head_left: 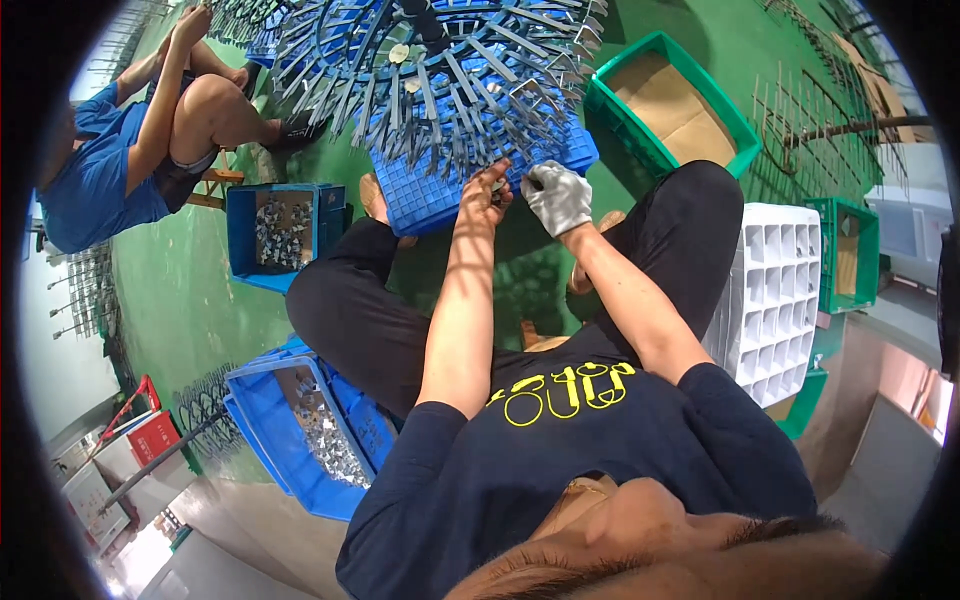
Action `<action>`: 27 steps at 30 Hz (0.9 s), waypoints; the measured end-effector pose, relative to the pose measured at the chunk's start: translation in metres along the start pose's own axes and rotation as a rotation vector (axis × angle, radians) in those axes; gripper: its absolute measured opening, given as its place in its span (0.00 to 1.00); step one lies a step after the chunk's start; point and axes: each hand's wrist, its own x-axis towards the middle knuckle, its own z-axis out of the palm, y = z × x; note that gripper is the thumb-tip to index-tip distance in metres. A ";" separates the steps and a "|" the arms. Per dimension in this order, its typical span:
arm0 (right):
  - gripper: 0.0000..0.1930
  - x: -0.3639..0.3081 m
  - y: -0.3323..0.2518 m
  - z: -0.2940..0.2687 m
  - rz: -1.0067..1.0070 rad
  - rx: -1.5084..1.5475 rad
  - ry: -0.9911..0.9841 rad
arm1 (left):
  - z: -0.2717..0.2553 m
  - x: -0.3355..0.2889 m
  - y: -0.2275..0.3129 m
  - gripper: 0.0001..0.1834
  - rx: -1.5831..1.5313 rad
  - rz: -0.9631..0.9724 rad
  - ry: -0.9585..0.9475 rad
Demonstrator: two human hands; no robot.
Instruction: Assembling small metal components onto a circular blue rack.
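Note:
A round metal rack (440,85) with rings of many thin grey prongs stands in front of me, over an upturned blue plastic crate (425,195). My bare left hand (486,193) is at the rack's near edge, its fingers curled together just below the hanging prong tips. Whatever lies in those fingers is too small to make out. Close to its right, my right hand (558,198) wears a white glove. Its fingers are bent and closed toward the same prongs, and their tips are partly hidden, so any small piece in them cannot be named.
Blue bins of small shiny metal parts stand at my left, one farther off (237,230) and one nearer (262,395). A green crate lined with cardboard (745,150) lies ahead right. Beside my right leg stands a white divided tray (775,300). A co-worker in blue (130,160) sits far left.

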 end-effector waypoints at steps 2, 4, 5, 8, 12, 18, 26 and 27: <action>0.05 0.001 -0.001 -0.001 0.000 -0.016 -0.015 | 0.000 0.000 0.000 0.09 -0.007 0.003 -0.006; 0.05 0.002 -0.001 -0.002 0.002 -0.051 -0.044 | 0.000 0.001 0.000 0.10 -0.021 0.008 -0.020; 0.06 0.002 -0.001 -0.002 0.003 -0.068 -0.059 | 0.000 0.001 0.000 0.10 -0.028 0.010 -0.026; 0.06 0.003 -0.001 -0.002 -0.012 -0.080 -0.037 | 0.002 0.001 0.000 0.09 -0.051 0.009 -0.017; 0.07 0.004 -0.002 -0.004 -0.024 -0.098 -0.047 | 0.002 0.002 0.000 0.09 -0.078 0.000 -0.010; 0.09 0.007 -0.004 -0.007 -0.043 -0.148 -0.125 | 0.001 0.010 -0.002 0.09 -0.078 -0.020 -0.021; 0.11 0.009 -0.004 -0.004 -0.037 -0.141 -0.122 | -0.006 0.025 -0.012 0.10 -0.049 -0.012 -0.024; 0.10 0.009 -0.004 -0.004 -0.026 -0.150 -0.127 | -0.007 0.026 -0.013 0.10 -0.046 -0.010 -0.024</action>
